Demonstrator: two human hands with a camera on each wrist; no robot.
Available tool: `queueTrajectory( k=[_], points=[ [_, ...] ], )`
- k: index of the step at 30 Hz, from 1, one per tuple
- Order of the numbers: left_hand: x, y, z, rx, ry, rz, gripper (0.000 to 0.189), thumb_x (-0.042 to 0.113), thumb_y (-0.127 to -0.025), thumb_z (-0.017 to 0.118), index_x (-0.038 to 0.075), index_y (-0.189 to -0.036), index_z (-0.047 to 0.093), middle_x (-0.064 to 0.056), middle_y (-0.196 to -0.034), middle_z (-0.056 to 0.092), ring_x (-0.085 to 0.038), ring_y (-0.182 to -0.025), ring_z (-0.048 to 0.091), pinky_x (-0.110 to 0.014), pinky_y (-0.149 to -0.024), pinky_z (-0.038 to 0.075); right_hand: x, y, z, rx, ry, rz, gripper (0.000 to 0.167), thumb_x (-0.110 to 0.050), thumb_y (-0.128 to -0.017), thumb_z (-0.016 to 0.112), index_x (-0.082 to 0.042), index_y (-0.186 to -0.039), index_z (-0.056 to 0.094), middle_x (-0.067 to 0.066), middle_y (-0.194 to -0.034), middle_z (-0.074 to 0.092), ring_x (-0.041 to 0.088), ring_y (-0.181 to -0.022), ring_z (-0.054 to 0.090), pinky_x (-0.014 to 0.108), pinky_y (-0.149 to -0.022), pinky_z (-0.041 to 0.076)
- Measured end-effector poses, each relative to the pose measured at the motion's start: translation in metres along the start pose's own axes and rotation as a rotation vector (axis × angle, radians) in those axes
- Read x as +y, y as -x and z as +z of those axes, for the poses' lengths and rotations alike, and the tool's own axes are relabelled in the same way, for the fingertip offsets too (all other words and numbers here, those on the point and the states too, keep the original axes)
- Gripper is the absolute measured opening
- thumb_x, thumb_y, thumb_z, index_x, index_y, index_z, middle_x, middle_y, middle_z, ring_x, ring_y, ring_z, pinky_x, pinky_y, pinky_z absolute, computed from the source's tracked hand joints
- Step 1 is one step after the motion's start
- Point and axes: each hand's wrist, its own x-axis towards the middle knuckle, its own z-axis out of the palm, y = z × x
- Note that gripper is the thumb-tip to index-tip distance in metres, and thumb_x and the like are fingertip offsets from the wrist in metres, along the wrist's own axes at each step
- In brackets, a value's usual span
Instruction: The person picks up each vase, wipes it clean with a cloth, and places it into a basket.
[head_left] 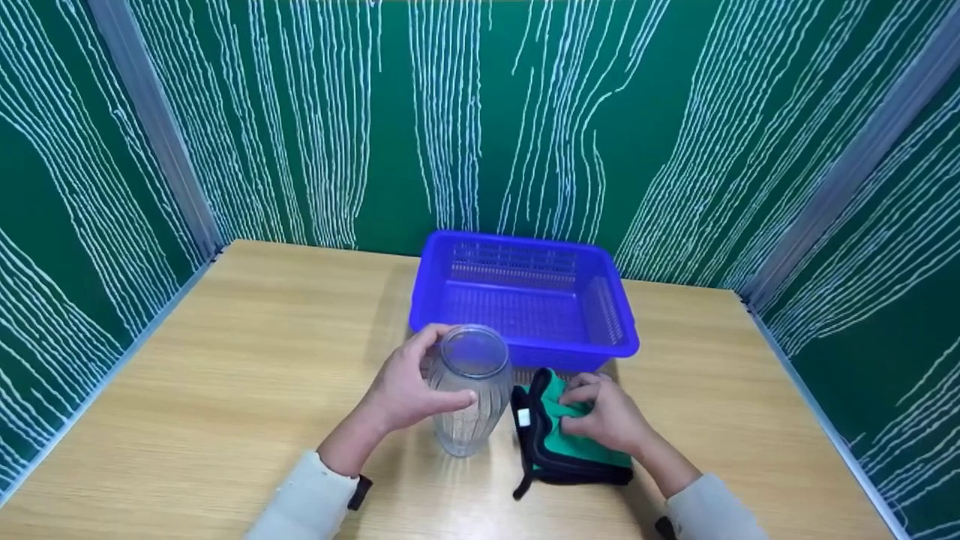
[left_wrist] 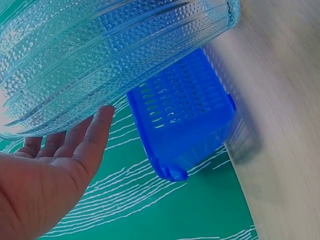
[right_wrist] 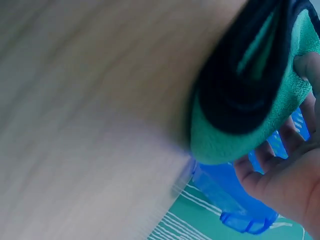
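A clear ribbed glass jar (head_left: 472, 405) stands upright in front of the basket, its round mouth facing up. My left hand (head_left: 409, 382) holds it from the left, thumb across the near side and fingers reaching behind. Dimpled glass with long ribs fills the top of the left wrist view, where the left hand (left_wrist: 60, 170) has its fingers along the jar. To the right lies a folded green cloth (head_left: 592, 450) with black edging and a small white tag. My right hand (head_left: 611, 416) pinches its upper face between thumb and fingers.
Just beyond both hands sits a blue plastic basket (head_left: 525, 349) with slotted walls and nothing inside. The wooden table (head_left: 262, 360) ends at green panels (head_left: 397, 150) with wavy white lines at the back and both sides.
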Motion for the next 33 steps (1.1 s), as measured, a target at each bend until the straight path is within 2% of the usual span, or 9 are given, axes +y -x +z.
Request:
queueTrajectory(
  k=[4,7,11,14,20,26,30,33],
  points=[
    [0.000,0.000,0.000,0.009,0.002,0.013,0.073,0.043,-0.064,0.086,0.035,-0.127,0.050,0.013,-0.122,0.057,-0.013,-0.117,0.052,-0.042,-0.103,0.044,0.000,0.000,-0.010,0.015,-0.108,0.008,0.016,-0.006,-0.073,0.077,-0.014,-0.086,0.077,0.001,-0.099,0.066,0.017,-0.097,0.055,0.028,-0.083,0.051],
    [0.000,-0.001,0.000,0.010,0.013,0.014,0.074,0.043,-0.065,0.086,0.032,-0.129,0.050,0.011,-0.124,0.058,-0.014,-0.118,0.052,-0.043,-0.103,0.044,-0.002,0.000,-0.017,0.054,-0.178,0.009,0.016,-0.002,-0.073,0.076,-0.011,-0.087,0.076,0.004,-0.099,0.067,0.012,-0.094,0.056,0.021,-0.076,0.050],
    [0.000,0.000,0.001,0.012,0.024,0.020,0.073,0.041,-0.065,0.086,0.032,-0.128,0.050,0.011,-0.123,0.058,-0.012,-0.118,0.052,-0.042,-0.104,0.044,-0.008,0.001,-0.024,0.118,-0.305,-0.007,0.017,0.006,-0.072,0.073,-0.005,-0.085,0.075,0.005,-0.095,0.066,0.006,-0.086,0.055,0.019,-0.066,0.047],
    [-0.001,0.001,0.002,0.016,0.038,0.036,0.071,0.039,-0.066,0.086,0.033,-0.127,0.051,0.013,-0.122,0.058,-0.012,-0.117,0.053,-0.041,-0.105,0.043,-0.014,0.001,-0.029,0.157,-0.392,-0.041,0.018,0.012,-0.071,0.072,-0.001,-0.084,0.074,0.001,-0.092,0.066,0.004,-0.080,0.057,0.019,-0.063,0.048],
    [-0.001,0.000,0.002,0.014,0.036,0.030,0.071,0.038,-0.066,0.086,0.031,-0.128,0.051,0.010,-0.123,0.058,-0.013,-0.118,0.052,-0.042,-0.105,0.043,-0.025,0.001,-0.042,0.200,-0.474,-0.031,0.017,0.014,-0.076,0.068,0.002,-0.087,0.074,-0.008,-0.094,0.067,0.006,-0.086,0.061,0.019,-0.066,0.052],
    [-0.002,0.000,0.002,0.008,0.048,0.032,0.071,0.038,-0.067,0.086,0.028,-0.128,0.051,0.007,-0.123,0.059,-0.014,-0.117,0.053,-0.040,-0.104,0.044,-0.042,-0.003,-0.054,0.278,-0.610,-0.003,0.018,0.015,-0.078,0.065,0.006,-0.091,0.072,-0.004,-0.093,0.070,0.009,-0.092,0.062,0.020,-0.074,0.055],
    [-0.003,0.001,0.003,0.001,0.055,0.021,0.073,0.039,-0.067,0.086,0.026,-0.129,0.050,0.004,-0.125,0.058,-0.016,-0.119,0.053,-0.040,-0.105,0.044,-0.055,-0.008,-0.059,0.322,-0.714,0.008,0.015,0.010,-0.082,0.067,0.003,-0.093,0.073,-0.001,-0.091,0.072,0.011,-0.091,0.063,0.021,-0.076,0.054],
    [-0.003,0.001,0.003,0.005,0.048,0.017,0.072,0.038,-0.067,0.086,0.029,-0.129,0.050,0.007,-0.124,0.058,-0.014,-0.118,0.053,-0.040,-0.104,0.044,-0.067,-0.012,-0.064,0.358,-0.796,0.039,0.019,0.006,-0.085,0.065,-0.008,-0.091,0.076,-0.005,-0.088,0.072,0.008,-0.086,0.062,0.021,-0.073,0.053]
  ],
)
